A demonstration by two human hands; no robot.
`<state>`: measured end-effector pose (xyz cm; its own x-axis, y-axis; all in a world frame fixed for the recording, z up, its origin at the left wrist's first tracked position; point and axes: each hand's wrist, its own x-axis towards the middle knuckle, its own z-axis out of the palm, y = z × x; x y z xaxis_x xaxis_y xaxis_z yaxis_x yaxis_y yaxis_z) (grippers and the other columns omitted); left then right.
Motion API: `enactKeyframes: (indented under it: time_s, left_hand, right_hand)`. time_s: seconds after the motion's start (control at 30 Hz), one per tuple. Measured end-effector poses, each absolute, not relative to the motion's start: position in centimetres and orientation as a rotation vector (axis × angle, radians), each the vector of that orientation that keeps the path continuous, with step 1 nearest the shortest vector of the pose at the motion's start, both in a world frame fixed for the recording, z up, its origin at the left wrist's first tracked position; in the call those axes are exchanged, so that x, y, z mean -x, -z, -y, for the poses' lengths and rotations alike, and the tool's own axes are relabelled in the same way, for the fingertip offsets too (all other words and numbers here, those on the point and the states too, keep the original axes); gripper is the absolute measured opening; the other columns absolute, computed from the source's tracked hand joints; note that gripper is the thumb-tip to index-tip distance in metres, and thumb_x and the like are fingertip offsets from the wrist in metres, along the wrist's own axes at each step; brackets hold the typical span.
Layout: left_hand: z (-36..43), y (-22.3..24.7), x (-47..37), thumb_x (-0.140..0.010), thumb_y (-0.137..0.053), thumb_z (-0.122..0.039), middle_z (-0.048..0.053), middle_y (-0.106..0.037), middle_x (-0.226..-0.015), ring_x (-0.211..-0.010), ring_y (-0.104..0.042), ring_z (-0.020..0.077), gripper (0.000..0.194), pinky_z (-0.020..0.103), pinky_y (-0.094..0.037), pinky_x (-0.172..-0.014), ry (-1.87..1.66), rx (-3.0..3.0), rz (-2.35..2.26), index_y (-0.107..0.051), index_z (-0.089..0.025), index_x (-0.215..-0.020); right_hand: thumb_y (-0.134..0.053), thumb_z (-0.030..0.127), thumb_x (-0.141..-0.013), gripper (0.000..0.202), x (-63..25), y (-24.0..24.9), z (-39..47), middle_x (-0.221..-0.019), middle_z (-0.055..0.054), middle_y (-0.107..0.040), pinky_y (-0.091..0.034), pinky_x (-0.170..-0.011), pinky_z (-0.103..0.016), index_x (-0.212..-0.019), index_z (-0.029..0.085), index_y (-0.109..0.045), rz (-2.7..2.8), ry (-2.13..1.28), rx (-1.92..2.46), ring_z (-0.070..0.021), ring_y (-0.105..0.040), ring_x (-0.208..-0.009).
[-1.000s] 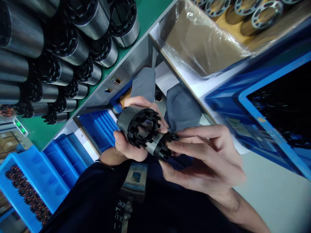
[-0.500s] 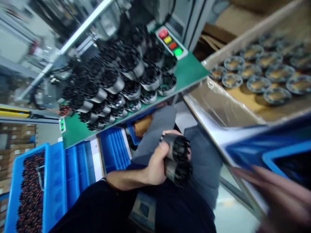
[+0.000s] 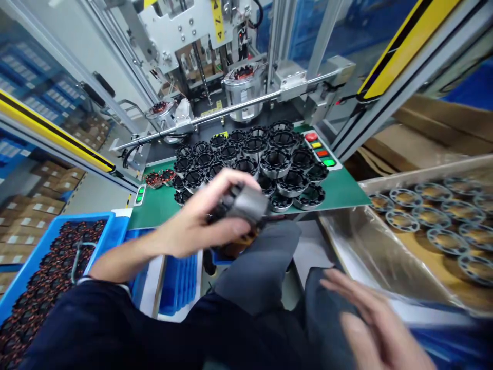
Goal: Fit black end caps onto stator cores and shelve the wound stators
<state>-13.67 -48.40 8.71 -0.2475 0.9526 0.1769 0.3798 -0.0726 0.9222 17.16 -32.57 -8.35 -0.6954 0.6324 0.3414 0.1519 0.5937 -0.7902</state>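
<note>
A grey metal cylinder [image 3: 246, 204] is gripped in the left hand [image 3: 200, 221], fingers closed around it, and is held just in front of the near edge of the green mat [image 3: 342, 192]. The cylinder is blurred; detail cannot be made out. On the mat, a cluster of like cylinders [image 3: 262, 162] is stood upright, with a button panel [image 3: 320, 149] at its right. The right hand [image 3: 379, 329] is seen low and to the right of the mat, open, fingers spread, holding nothing. A blue bin [image 3: 96, 231] of dark parts is placed left of the mat.
</note>
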Motion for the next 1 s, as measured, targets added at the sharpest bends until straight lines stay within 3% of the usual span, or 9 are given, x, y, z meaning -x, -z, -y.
enactKeyframes:
  time_s: [0.1, 0.23, 0.4, 0.6, 0.77, 0.87, 1.0]
  left_hand:
    - [47.7, -14.2, 18.7, -0.104, -0.083, -0.052, 0.011, -0.076, -0.137, -0.114, -0.074, 0.0289, 0.056, 0.045, -0.059, -0.107, -1.027, -1.822, -2.103, -0.067, -0.025, -0.151]
    - [45.0, -16.2, 22.8, -0.105, -0.073, -0.069, 0.016, -0.078, -0.145, -0.129, -0.074, 0.0374, 0.067, 0.056, -0.056, -0.119, -0.442, -1.987, -2.4, -0.069, -0.019, -0.149]
    - [42.6, -14.9, 25.3, -0.104, -0.064, -0.078, 0.018, -0.076, -0.156, -0.141, -0.073, 0.0417, 0.08, 0.055, -0.055, -0.123, -0.018, -1.915, -2.503, -0.066, -0.02, -0.16]
    - [42.3, -14.1, 25.8, -0.104, -0.061, -0.079, 0.016, -0.078, -0.155, -0.138, -0.075, 0.041, 0.081, 0.052, -0.056, -0.119, 0.055, -1.891, -2.517, -0.065, -0.021, -0.162]
    - [42.2, -12.9, 25.7, -0.109, -0.05, -0.076, 0.016, -0.076, -0.158, -0.132, -0.077, 0.04, 0.08, 0.049, -0.06, -0.11, 0.087, -1.886, -2.515, -0.059, -0.022, -0.168]
    - [41.8, -12.7, 25.7, -0.108, -0.045, -0.084, 0.017, -0.075, -0.156, -0.13, -0.077, 0.0423, 0.089, 0.052, -0.059, -0.11, 0.172, -1.883, -2.495, -0.054, -0.024, -0.173]
    - [42.1, -13.6, 25.7, -0.106, -0.036, -0.091, 0.021, -0.071, -0.158, -0.134, -0.075, 0.0462, 0.1, 0.06, -0.057, -0.116, 0.218, -1.786, -2.541, -0.048, -0.026, -0.18]
  right_hand:
    - [-0.066, 0.043, -0.116, 0.027, -15.8, 8.8, 34.4, -0.129, -0.002, -0.086, -0.073, -0.091, -0.025, -0.137, 0.032, -0.079, 2.331, -1.014, 0.373, -0.0189, -0.089, -0.112]
    - [-0.068, 0.038, -0.117, 0.025, -13.9, 8.9, 37.4, -0.125, -0.001, -0.086, -0.072, -0.095, -0.018, -0.14, 0.033, -0.077, 2.384, -1.115, 0.182, -0.0148, -0.089, -0.11]
    - [-0.069, 0.032, -0.115, 0.034, -14.1, 9.0, 38.4, -0.124, -0.001, -0.087, -0.072, -0.099, -0.02, -0.149, 0.036, -0.072, 2.463, -1.181, 0.089, -0.0154, -0.089, -0.112]
    - [-0.069, 0.031, -0.114, 0.029, -15.0, 8.7, 38.1, -0.123, -0.005, -0.088, -0.075, -0.095, -0.026, -0.142, 0.035, -0.077, 2.486, -1.209, 0.154, -0.0214, -0.091, -0.11]
    - [-0.071, 0.023, -0.108, 0.045, -14.3, 8.3, 38.6, -0.123, -0.002, -0.089, -0.077, -0.092, -0.029, -0.149, 0.042, -0.076, 2.467, -1.318, 0.124, -0.0252, -0.092, -0.108]
    - [-0.065, 0.029, -0.106, 0.045, -13.4, 7.5, 38.1, -0.117, 0.002, -0.09, -0.079, -0.081, -0.032, -0.147, 0.047, -0.075, 2.439, -1.293, 0.023, -0.0281, -0.092, -0.099]
    - [-0.064, 0.035, -0.109, 0.035, -12.8, 5.4, 34.8, -0.121, -0.001, -0.089, -0.081, -0.08, -0.038, -0.141, 0.04, -0.078, 2.49, -1.101, -0.04, -0.0291, -0.092, -0.1]
